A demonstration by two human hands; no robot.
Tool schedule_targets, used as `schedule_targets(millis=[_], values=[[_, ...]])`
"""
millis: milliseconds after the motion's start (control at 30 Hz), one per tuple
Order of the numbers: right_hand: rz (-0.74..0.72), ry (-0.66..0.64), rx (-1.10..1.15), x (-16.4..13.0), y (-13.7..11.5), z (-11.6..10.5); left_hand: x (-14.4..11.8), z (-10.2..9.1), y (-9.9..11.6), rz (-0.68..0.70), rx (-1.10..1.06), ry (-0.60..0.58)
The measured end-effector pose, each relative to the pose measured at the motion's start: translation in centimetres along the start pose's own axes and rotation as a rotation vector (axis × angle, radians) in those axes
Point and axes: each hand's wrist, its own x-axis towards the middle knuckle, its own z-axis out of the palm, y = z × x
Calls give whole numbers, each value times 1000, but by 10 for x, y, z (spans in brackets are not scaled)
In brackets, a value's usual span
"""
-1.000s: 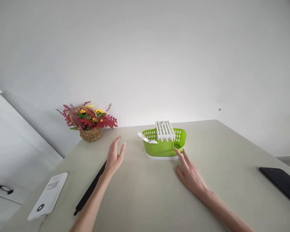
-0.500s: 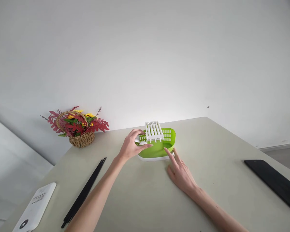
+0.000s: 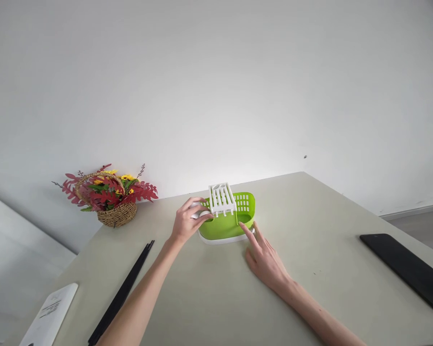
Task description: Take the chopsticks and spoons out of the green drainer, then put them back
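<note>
A green slotted plastic basket with a white base stands at the middle of the beige table. A white slotted rack sits on its rim. My left hand is closed around a white spoon at the basket's left end; most of the spoon is hidden by my fingers. My right hand rests flat on the table, fingers apart, its fingertips touching the basket's front right side.
A wicker basket of red and yellow flowers stands at the table's far left corner. Black chopsticks and a white flat device lie at the left. A black tablet lies at the right edge.
My left hand has reached from the open table to the basket's left end and closed on the white spoon. The right hand has stayed against the basket. The view has shifted right.
</note>
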Motion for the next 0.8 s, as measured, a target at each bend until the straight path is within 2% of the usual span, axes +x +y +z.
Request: schedule_targets(millis=[233, 433, 667, 800], values=[[-1, 11, -19, 1, -1, -1, -3, 4, -1, -53, 4, 109], [-9, 9, -5, 2, -2, -2, 4, 8, -2, -248, 105, 227], [0, 3, 17, 1, -1, -1, 22, 17, -14, -354, 205, 202], [13, -14, 17, 0, -1, -2, 36, 17, -27, -378, 281, 245]])
